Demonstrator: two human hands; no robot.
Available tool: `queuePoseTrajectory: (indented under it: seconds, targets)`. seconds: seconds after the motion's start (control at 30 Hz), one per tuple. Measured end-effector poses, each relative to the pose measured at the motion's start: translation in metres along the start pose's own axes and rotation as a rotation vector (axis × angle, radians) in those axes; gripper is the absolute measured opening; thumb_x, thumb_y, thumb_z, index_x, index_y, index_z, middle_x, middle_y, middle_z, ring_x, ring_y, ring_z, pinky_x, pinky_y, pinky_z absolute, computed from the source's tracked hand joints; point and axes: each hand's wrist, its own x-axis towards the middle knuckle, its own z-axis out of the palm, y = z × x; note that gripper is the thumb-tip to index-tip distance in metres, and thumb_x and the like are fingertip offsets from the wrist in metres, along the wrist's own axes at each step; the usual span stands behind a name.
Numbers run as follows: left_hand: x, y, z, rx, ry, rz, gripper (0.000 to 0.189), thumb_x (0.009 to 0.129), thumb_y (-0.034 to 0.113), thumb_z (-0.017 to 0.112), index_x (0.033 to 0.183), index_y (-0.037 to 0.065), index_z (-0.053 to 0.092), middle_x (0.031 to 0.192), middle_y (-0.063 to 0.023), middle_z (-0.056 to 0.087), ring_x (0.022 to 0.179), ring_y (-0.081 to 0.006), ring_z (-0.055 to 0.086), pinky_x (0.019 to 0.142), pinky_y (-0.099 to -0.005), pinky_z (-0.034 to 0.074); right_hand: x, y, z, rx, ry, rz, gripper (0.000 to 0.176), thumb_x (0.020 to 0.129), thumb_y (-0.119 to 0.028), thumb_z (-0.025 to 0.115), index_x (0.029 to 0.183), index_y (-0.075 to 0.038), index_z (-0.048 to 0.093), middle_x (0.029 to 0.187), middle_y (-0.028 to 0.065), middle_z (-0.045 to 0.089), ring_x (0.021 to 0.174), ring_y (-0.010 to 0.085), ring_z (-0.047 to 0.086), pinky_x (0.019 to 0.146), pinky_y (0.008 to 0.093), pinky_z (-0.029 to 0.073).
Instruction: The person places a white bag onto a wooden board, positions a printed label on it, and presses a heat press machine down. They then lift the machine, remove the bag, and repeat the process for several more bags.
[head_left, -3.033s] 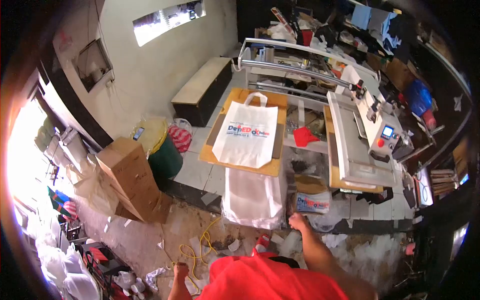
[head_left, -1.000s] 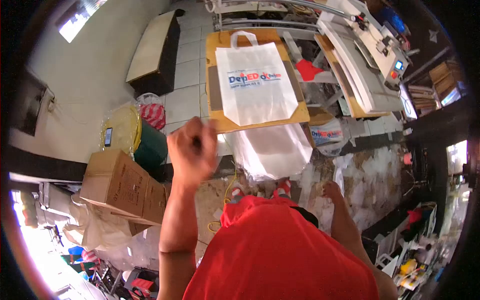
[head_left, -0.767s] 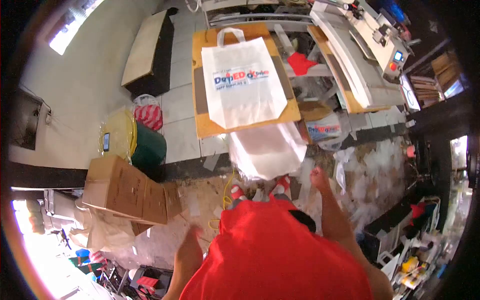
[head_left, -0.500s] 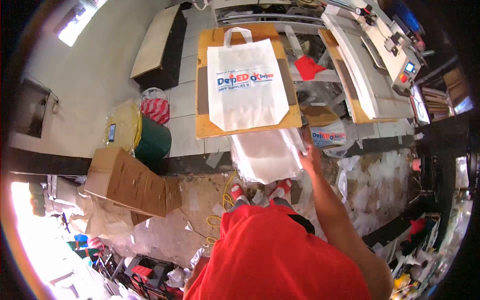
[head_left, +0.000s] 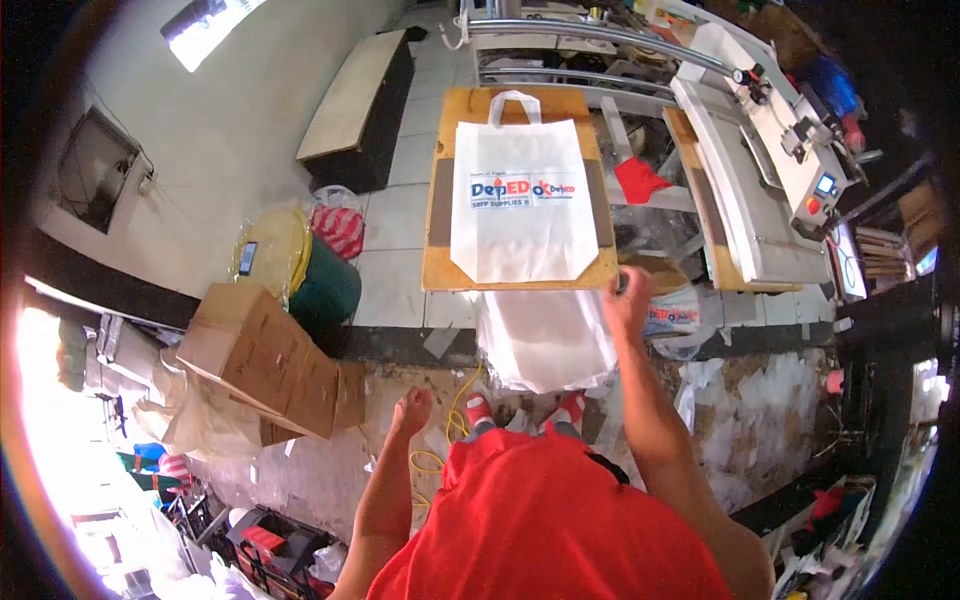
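Right hand [head_left: 628, 293] raised beside wooden board [head_left: 436, 262], grip curled, contents unclear; left hand [head_left: 412, 411] reappeared, grip together

A matt white finish is shown by the bag [head_left: 525, 240], its cloth-like fabric lightly creased. Smooth, tan wood is seen in the board [head_left: 437, 268] beneath it. A glossy metal shine is carried by 2 rails [head_left: 600, 36]. The stacked white material [head_left: 548, 345] appears to be covered in shiny, wrinkled clear plastic, though glare blurs its surface. Matt brown cardboard is seen in the cartons [head_left: 240, 345], soft cloth in the red shirt [head_left: 550, 515], and smooth, pale tile on the raised floor [head_left: 390, 280].
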Motion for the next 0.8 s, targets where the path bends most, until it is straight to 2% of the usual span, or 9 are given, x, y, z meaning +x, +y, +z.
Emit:
queuePoseTrajectory:
  seconds: [0.07,0.13,0.2,0.27,0.33,0.4,0.57,0.73,0.8]
  targets:
    - [-0.003,-0.03,0.023,0.18,0.062,0.187,0.028,0.088,0.027,0.065,0.102,0.003,0.069,0.089,-0.0127,0.071,0.076,-0.0228,0.07,0.069,-0.036,0.056,0.027,-0.032,0.012,-0.005,0.052,-0.112,0.031,0.08,-0.017,0.073,0.106,-0.006,0.061,0.112,0.0163,0.061,0.108,0.0364,0.055,0.092,0.0481,0.043]
    - [-0.021,-0.015,-0.004,-0.175,-0.049,-0.182,0.021,0.087,0.027,0.066,0.094,0.007,0.069,0.08,-0.0098,0.069,0.068,-0.0203,0.066,0.061,-0.0328,0.054,0.042,-0.053,0.022,0.042,-0.13,-0.23,0.036,0.078,-0.018,0.077,0.11,-0.009,0.063,0.121,0.0154,0.055,0.114,0.0385,0.052,0.096,0.0501,0.043]
    - [-0.045,-0.074,0.027,-0.537,-0.337,-0.4,0.02,0.084,0.028,0.059,0.098,0.019,0.068,0.086,-0.0149,0.069,0.083,-0.0347,0.068,0.07,-0.0488,0.055,0.032,-0.047,0.044,0.016,-0.252,-0.184,0.037,0.077,-0.02,0.078,0.11,-0.01,0.064,0.124,0.015,0.054,0.116,0.0391,0.051,0.095,0.0503,0.045]
    - [-0.088,-0.094,0.037,-0.351,-0.272,-0.247,0.02,0.086,0.03,0.068,0.091,0.01,0.069,0.073,-0.005,0.067,0.066,-0.0166,0.064,0.056,-0.0316,0.052,0.024,-0.043,0.055,-0.02,-0.331,-0.184,0.038,0.075,-0.024,0.079,0.108,-0.011,0.067,0.126,0.0148,0.054,0.117,0.0393,0.051,0.091,0.051,0.048]
    - [-0.125,-0.097,0.038,-0.167,-0.432,-0.391,0.021,0.085,0.024,0.058,0.1,0.013,0.069,0.108,-0.0053,0.069,0.096,-0.0243,0.067,0.075,-0.0408,0.059,0.025,-0.044,0.052,0.001,-0.323,-0.17,0.037,0.075,-0.024,0.079,0.108,-0.011,0.068,0.126,0.0151,0.054,0.117,0.0394,0.052,0.092,0.0507,0.048]
    - [-0.156,-0.096,0.045,0.53,-0.498,0.118,0.022,0.082,0.026,0.062,0.094,0.009,0.07,0.104,-0.0083,0.071,0.095,-0.027,0.069,0.077,-0.0424,0.06,0.022,-0.041,0.053,0.027,-0.3,-0.169,0.033,0.075,-0.023,0.079,0.105,-0.012,0.07,0.125,0.0145,0.056,0.114,0.038,0.054,0.093,0.0481,0.048]
    - [-0.192,-0.095,0.022,0.447,-0.746,-0.042,0.022,0.08,0.027,0.065,0.093,0.01,0.071,0.103,-0.0101,0.071,0.095,-0.0287,0.07,0.076,-0.044,0.06,0.03,-0.018,0.045,0.171,-0.318,-0.18,0.029,0.079,-0.018,0.076,0.105,-0.009,0.069,0.115,0.0129,0.062,0.108,0.0323,0.06,0.092,0.0424,0.049]
    - [-0.161,-0.088,-0.001,0.435,-0.663,-0.056,0.022,0.078,0.028,0.069,0.091,0.011,0.073,0.1,-0.012,0.073,0.092,-0.0318,0.071,0.074,-0.0461,0.06,0.006,0.032,0.024,0.331,-0.004,0.455,0.025,0.083,-0.023,0.072,0.098,-0.004,0.066,0.099,0.0177,0.067,0.091,0.0376,0.064,0.083,0.0478,0.051]
    - [-0.154,-0.09,-0.009,0.389,-0.671,-0.09,0.023,0.077,0.028,0.07,0.092,0.012,0.074,0.099,-0.0125,0.073,0.09,-0.0334,0.072,0.072,-0.0469,0.06,-0.029,0.074,0.023,0.08,-0.075,0.448,0.026,0.085,-0.026,0.07,0.1,-0.005,0.066,0.096,0.0167,0.069,0.09,0.0378,0.066,0.081,0.0474,0.052]
